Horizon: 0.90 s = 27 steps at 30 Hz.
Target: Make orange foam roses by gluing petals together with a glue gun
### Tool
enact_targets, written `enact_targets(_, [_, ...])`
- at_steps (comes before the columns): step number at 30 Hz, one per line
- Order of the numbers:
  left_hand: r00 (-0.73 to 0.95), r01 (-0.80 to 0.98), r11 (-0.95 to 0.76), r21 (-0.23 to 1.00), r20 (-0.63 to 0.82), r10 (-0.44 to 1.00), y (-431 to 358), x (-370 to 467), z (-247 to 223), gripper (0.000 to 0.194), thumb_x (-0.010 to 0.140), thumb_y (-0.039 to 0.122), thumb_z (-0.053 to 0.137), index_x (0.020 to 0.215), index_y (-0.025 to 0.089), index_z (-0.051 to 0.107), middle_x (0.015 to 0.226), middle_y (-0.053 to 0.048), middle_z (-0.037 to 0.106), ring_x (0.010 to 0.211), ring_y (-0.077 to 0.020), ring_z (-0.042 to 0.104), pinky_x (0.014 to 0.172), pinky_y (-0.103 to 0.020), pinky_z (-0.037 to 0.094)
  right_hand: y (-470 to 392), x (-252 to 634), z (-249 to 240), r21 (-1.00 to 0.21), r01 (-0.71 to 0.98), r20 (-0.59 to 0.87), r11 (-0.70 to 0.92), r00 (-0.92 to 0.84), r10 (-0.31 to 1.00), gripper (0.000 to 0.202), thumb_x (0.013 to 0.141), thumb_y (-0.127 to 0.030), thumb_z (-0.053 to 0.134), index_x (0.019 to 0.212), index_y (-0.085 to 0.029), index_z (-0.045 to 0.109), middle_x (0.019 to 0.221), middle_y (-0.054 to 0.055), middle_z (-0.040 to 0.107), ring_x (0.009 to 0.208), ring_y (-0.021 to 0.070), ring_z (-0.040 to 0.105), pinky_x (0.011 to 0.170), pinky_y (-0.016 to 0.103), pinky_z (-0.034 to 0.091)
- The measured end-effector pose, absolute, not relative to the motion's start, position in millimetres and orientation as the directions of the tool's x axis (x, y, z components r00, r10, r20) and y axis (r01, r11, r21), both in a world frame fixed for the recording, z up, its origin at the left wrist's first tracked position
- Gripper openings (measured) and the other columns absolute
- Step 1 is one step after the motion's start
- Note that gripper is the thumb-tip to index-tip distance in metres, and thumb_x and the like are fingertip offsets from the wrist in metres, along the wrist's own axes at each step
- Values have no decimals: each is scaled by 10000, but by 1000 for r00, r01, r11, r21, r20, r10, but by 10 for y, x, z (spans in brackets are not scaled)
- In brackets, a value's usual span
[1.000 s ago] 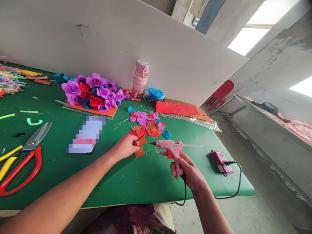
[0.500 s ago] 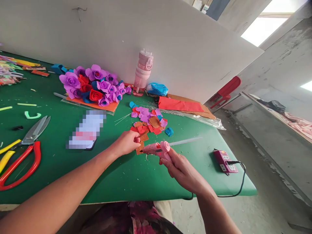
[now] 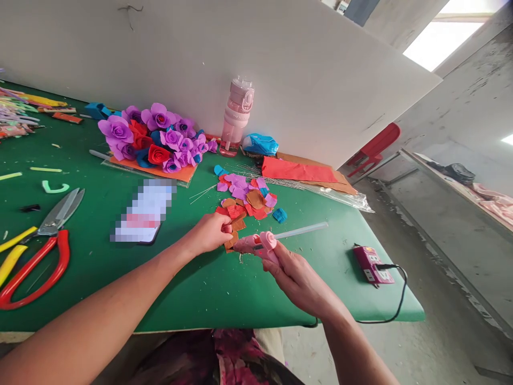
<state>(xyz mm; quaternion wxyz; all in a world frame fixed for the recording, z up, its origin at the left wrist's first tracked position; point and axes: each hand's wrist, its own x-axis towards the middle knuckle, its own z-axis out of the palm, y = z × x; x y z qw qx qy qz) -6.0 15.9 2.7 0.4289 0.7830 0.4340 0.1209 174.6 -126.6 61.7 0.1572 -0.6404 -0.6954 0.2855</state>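
Note:
My right hand is wrapped round a pink glue gun, and a clear glue stick juts from its back. The gun's nozzle points left, at a brown paper piece on the green table. My left hand is closed at that brown paper, thumb and fingers pressed together; what they pinch is mostly hidden. Just beyond lie loose petals in purple, red, brown and blue. Finished-looking paper flowers, purple, red and blue, sit on orange sheets farther back.
Large scissors and a phone lie to the left. A pink bottle stands at the back beside a blue packet and red paper. On the right, a purple box has a black cable.
The glue stick's far end has shifted slightly left and down. Both hands keep nearly the same place and hold, while the whole view has shifted slightly.

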Motion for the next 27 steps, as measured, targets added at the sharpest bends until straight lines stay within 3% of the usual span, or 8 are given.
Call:
enact_targets(10, [600,564,-263,782,-170,781,171,-58,0,94,599,191,551,541,199,478,562,21,584,568,-145,527,520,-247,317,-1261,1692,658,-602,798,-158,9,-130,979,277,959,-339,345,1147,-214,505,730,10,597,611,155,509,579,249,380])
enact_targets(20, [589,598,-267,756,-188,786,153,-61,65,61,598,167,530,555,199,500,555,27,572,573,-147,533,530,-249,323,-1278,1705,634,-615,789,-151,2,-120,981,364,966,-336,333,1293,-219,442,857,54,663,700,183,594,667,274,440])
enact_targets(27, [580,607,-256,752,-199,790,143,-48,108,69,599,151,533,549,194,510,559,23,584,584,-149,547,545,-247,336,-1279,1715,667,-619,785,-117,5,-99,988,318,953,-323,370,1220,-224,510,833,49,679,683,184,613,654,265,453])
